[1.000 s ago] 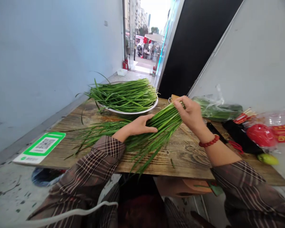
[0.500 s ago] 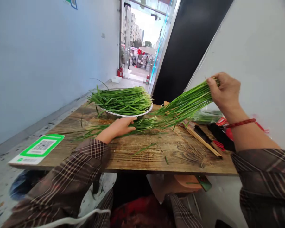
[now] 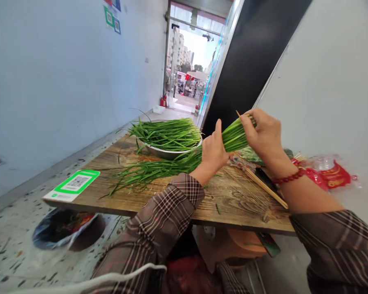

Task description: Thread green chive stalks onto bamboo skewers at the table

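A bunch of garlic chives (image 3: 234, 136) is held raised and slanting above the table. My right hand (image 3: 263, 132) is closed around its upper end, and a thin brownish pointed tip pokes out by the thumb. Lower down the same bunch, my left hand (image 3: 213, 151) is wrapped round the stalks, one finger pointing up; its gripping fingers are partly hidden. The leafy ends trail left across the wooden table (image 3: 171, 196). Just behind, a metal bowl (image 3: 168, 154) holds a heap of chives (image 3: 168, 134).
Thin sticks (image 3: 248, 192) lie on the table's right side, beside a black-handled tool (image 3: 265, 179) and red plastic packaging (image 3: 334, 173). A QR-code card (image 3: 78, 183) sits at the left corner. Below stands a lined bin (image 3: 70, 232). A glass door (image 3: 187, 53) is ahead.
My right hand has come down and left with the chives. My left hand has moved right and up from the chives on the table onto the held bunch. The camera view has shifted slightly.
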The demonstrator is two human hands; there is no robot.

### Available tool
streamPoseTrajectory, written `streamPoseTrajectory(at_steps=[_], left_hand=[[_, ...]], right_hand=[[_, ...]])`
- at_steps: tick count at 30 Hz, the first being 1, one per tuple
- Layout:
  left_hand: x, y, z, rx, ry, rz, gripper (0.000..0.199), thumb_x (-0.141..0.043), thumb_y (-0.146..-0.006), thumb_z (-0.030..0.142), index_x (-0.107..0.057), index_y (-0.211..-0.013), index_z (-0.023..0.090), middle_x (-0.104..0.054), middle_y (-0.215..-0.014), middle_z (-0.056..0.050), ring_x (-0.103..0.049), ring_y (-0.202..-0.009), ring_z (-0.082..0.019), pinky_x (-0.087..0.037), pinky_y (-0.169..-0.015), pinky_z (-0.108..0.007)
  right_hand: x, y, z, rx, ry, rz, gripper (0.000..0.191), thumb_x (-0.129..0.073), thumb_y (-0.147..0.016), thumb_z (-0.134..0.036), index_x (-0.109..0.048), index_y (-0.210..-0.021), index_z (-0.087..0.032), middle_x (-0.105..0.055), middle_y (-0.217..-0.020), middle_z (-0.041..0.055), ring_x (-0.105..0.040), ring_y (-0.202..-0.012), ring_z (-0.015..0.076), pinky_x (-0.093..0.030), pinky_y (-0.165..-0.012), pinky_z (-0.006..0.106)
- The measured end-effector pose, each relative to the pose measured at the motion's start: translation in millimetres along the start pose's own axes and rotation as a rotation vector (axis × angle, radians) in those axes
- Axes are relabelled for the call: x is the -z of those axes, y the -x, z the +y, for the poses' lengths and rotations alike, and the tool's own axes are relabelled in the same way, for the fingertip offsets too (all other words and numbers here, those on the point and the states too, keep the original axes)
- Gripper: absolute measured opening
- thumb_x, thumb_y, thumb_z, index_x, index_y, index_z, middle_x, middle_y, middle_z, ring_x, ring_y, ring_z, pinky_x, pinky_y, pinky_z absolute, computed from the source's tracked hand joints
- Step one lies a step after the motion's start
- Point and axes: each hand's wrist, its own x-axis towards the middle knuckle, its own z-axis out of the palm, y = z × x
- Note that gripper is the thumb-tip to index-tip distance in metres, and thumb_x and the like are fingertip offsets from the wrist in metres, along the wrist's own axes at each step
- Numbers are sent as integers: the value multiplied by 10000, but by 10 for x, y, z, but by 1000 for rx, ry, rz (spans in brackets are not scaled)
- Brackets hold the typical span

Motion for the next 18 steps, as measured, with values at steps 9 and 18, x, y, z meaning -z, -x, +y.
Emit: streamPoseTrajectory(at_steps=[9, 18], left_hand=[[500, -25, -259, -169, -413, -445, 708, -511, -771, 78, -293, -1437, 181, -527, -1357, -134, -540, -1220, -253, -455, -976, -352], [1125, -376, -506, -134, -799, -584, 427, -432, -819, 141, -481, -1242, 168, -597, -1269, -124, -598, -1124, -270, -487, -913, -375]], right_hand=[[-218, 318, 758, -412, -278, 126, 285, -492, -893, -422, -629, -804, -188, -601, -626, 10, -549, -569, 162, -408, -510, 277], [-622, 744, 863, -724, -830, -74, 524, -429, -881, -581, -592, -1154, -164, -646, -716, 23, -522, -430, 91, -303, -353, 187]])
